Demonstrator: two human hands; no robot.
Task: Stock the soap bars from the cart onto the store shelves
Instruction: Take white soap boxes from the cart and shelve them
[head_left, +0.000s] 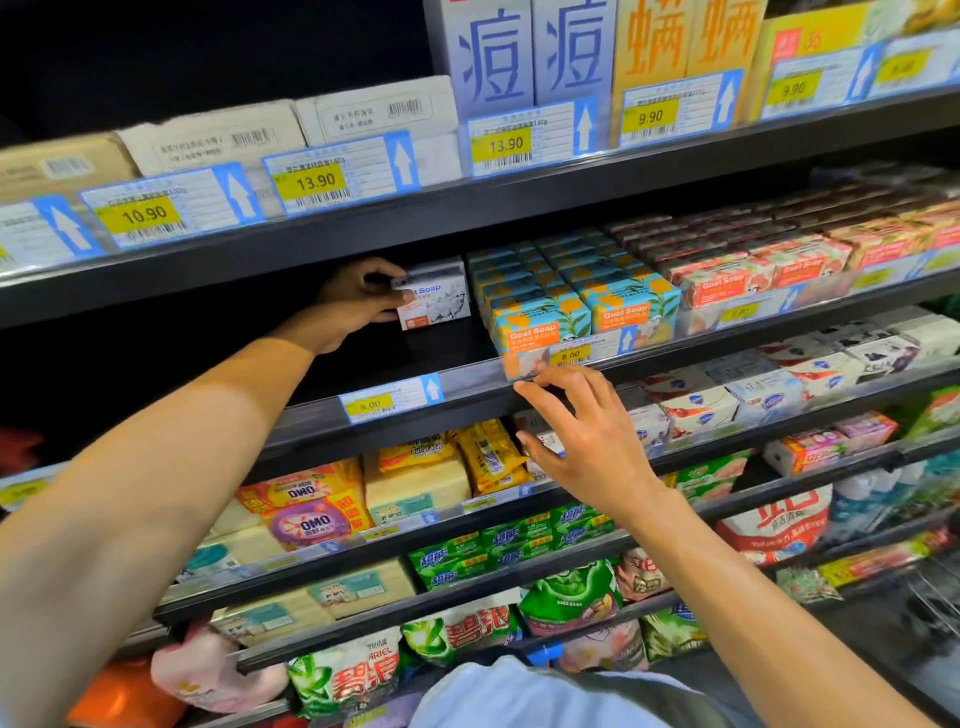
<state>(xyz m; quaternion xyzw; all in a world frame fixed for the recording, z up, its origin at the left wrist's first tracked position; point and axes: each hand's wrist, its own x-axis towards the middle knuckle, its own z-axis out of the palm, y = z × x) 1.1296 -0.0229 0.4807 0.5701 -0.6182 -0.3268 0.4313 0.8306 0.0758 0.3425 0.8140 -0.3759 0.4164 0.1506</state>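
Left hand: our left hand is deep in the second shelf, thumb and fingers clamped round the left end of a white Goat Soap box.

Right hand: our right hand holds nothing. Its fingers are spread and relaxed, with the tips at the shelf rail, just under the front blue-and-orange box.

Task's thing: the white soap box stands upright on the dark shelf floor. It is just left of the blue-and-orange Goat Soap rows, with a narrow gap between them.

Step in hand: we judge this to be the placing of the first white box in a bare bay, above the 8.00 price tag.

Next move: we think the box wants squaring to the neighbouring row and drawing to the front edge. The left hand can then let go and go back for more.

Neighbours: red Goat Soap boxes fill the shelf further right.

Hidden: we cannot find the cart for certain. The wire shapes at the lower right are too blurred to name. The back of the bay is in shadow, so we cannot tell whether other boxes sit behind. We also cannot tell whether the front blue-and-orange box is seated flat, or whether the right fingertips touch it.
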